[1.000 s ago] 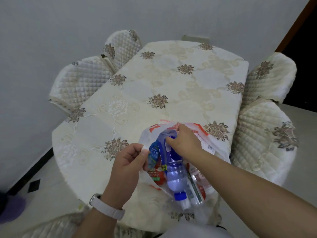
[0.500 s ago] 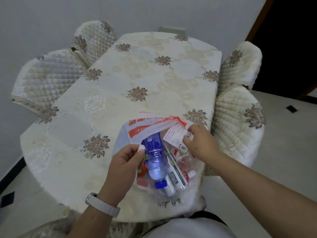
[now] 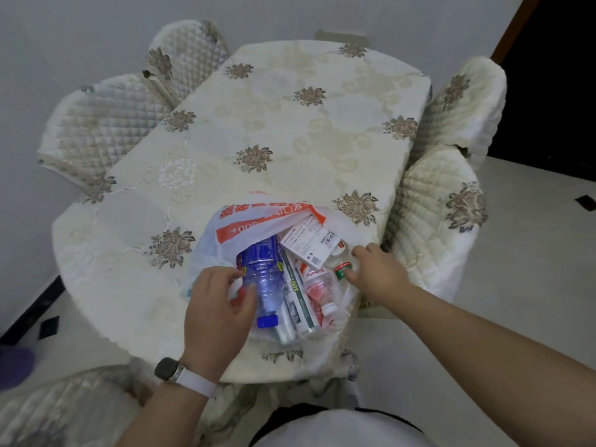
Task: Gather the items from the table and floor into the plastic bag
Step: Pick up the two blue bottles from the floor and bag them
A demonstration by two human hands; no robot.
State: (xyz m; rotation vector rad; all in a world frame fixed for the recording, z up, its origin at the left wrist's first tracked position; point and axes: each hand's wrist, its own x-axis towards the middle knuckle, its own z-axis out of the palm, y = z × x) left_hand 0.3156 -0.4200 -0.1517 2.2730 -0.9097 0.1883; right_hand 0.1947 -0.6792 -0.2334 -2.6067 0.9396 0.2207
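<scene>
A white plastic bag with orange print lies on the near end of the table. Inside it I see a blue water bottle with a blue cap, a long green-and-white box, a white box with a barcode, a pinkish small bottle and a small jar with a red-green label. My left hand pinches the bag's left rim beside the blue bottle. My right hand grips the bag's right edge by the small jar.
Quilted cream chairs stand on the left and right of the table, with another at my near left. A purple object sits at the far left edge. Pale floor stretches to the right.
My right hand has let go of the blue bottle inside the bag and moved right to the bag's right edge. My left hand keeps its hold on the left rim.
</scene>
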